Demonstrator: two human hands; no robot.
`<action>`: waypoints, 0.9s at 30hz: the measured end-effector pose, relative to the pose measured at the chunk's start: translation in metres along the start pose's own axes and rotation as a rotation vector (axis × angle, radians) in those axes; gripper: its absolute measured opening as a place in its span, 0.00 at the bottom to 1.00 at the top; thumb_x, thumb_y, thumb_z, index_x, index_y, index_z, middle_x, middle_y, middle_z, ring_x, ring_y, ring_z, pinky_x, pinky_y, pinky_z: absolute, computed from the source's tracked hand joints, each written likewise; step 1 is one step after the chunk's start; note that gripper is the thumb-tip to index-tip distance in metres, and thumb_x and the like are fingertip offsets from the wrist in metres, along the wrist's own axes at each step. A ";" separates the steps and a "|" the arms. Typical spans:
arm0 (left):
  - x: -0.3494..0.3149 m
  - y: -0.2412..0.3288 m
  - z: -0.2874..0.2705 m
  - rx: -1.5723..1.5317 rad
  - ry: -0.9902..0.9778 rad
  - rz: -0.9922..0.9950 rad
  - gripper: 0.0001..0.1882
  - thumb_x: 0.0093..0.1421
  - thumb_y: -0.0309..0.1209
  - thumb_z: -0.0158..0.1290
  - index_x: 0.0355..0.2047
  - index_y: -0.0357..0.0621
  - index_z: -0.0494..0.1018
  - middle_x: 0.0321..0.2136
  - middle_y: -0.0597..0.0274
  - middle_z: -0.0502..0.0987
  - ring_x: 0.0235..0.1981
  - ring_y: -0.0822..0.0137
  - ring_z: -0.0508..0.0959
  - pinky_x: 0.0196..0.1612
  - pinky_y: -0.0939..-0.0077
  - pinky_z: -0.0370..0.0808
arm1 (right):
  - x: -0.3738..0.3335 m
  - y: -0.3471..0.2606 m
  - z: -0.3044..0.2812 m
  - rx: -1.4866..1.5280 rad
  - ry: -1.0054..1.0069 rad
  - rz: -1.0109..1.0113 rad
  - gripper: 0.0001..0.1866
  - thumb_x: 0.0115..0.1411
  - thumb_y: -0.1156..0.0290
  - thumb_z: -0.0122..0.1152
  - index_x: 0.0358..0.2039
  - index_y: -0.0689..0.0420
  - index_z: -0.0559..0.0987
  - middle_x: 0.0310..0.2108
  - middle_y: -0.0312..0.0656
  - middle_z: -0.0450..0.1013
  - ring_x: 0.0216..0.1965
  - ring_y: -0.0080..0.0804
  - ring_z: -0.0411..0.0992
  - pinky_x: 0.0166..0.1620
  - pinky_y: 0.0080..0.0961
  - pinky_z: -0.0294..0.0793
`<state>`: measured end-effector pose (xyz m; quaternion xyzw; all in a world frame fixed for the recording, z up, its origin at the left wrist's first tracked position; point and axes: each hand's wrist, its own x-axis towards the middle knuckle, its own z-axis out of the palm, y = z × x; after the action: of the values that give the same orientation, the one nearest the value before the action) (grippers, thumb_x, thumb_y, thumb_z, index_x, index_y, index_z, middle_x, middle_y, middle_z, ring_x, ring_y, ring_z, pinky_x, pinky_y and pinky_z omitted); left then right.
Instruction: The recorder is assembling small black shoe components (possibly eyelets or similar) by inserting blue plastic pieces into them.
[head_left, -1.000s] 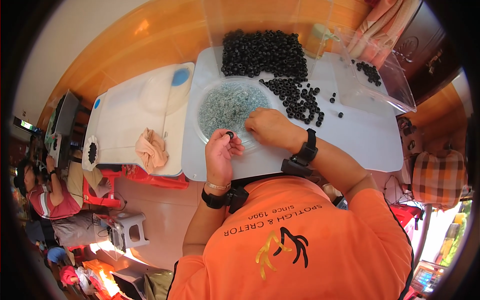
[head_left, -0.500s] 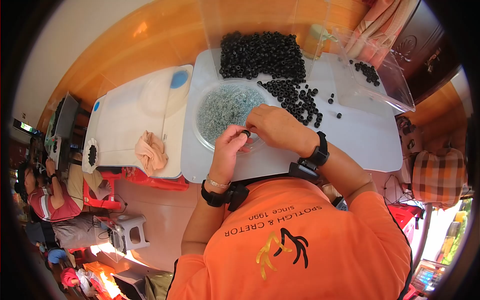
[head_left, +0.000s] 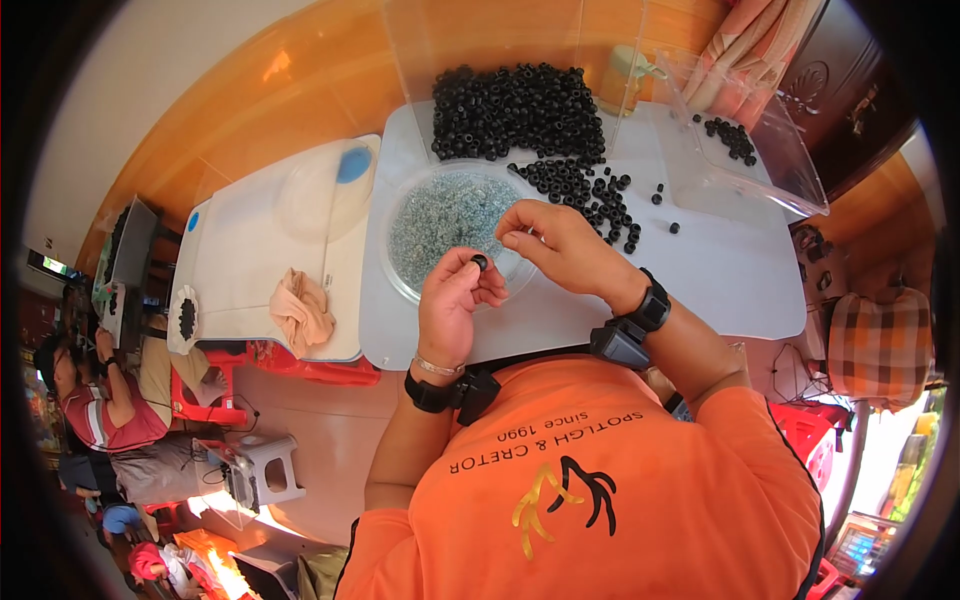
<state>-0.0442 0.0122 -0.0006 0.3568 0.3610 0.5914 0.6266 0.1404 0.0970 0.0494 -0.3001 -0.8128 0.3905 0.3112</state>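
My left hand (head_left: 450,305) is closed in a pinch on a small round black part (head_left: 479,262), held over the near edge of a round clear tub (head_left: 386,255). Small clear bluish glass beads (head_left: 435,220) fill the tub. To its right, my right hand (head_left: 570,250) hovers over the tub's rim, a little apart from the black part. Its thumb and fingertips are drawn together; whatever lies between them is too small to make out. Behind the tub, a heap of similar black parts (head_left: 515,110) fills a clear box, and more loose black parts (head_left: 590,195) spread over the white table (head_left: 690,290).
A tilted clear plastic box (head_left: 740,190) with several black parts stands at the right. Behind it is a jar (head_left: 625,80) with a pale green lid. Left of my table, a second white table (head_left: 250,270) carries a crumpled cloth (head_left: 302,312). Another person (head_left: 110,390) sits far left.
My right hand has drawn back from the black part and its fingers have lifted away. The left hand has shifted slightly left and turned, still pinching the part.
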 end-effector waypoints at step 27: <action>-0.012 -0.007 0.013 0.417 -0.168 0.084 0.15 0.67 0.37 0.51 0.42 0.34 0.71 0.31 0.60 0.77 0.33 0.72 0.74 0.39 0.75 0.72 | -0.023 0.005 -0.010 0.349 -0.335 0.331 0.15 0.64 0.57 0.63 0.31 0.58 0.78 0.25 0.35 0.75 0.28 0.23 0.72 0.34 0.25 0.73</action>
<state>-0.0297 -0.0008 0.0002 0.5415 0.4066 0.4978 0.5419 0.1636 0.0875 0.0437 -0.3021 -0.7132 0.6141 0.1516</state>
